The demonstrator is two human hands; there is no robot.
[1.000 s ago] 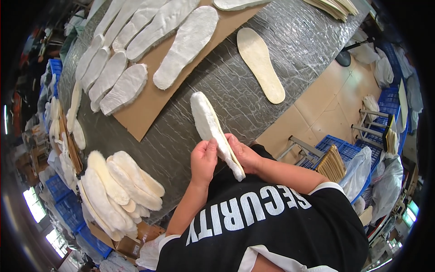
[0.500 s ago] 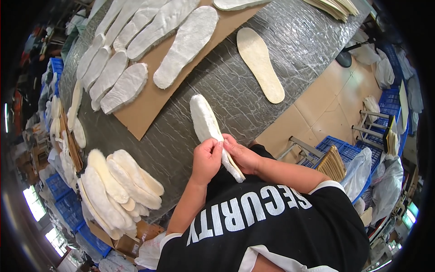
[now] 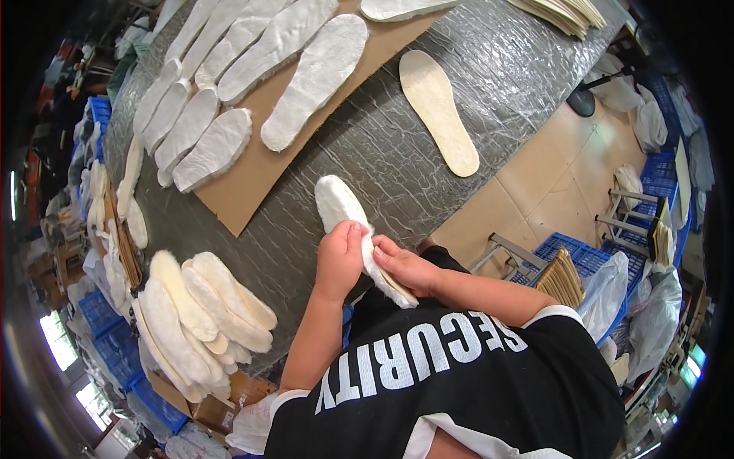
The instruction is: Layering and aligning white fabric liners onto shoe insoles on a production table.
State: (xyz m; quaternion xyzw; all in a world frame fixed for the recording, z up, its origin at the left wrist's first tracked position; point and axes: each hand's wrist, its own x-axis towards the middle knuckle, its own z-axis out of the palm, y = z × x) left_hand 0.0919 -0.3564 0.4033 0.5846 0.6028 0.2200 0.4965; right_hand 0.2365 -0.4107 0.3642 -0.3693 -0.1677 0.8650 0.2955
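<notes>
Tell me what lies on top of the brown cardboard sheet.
White, fuzzy-edged insoles lie side by side on the brown cardboard sheet; a bare strip shows along its right side. The cardboard beneath the insoles is covered, so hidden.

White insole [image 3: 339, 203], brown cardboard [image 3: 260, 182]

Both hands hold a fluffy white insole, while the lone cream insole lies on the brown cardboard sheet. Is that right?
Not quite: the head view shows the lone cream insole lying on the grey table covering, to the right of the brown cardboard sheet. The rest stands: the left hand and right hand both hold a fluffy white insole.
</notes>
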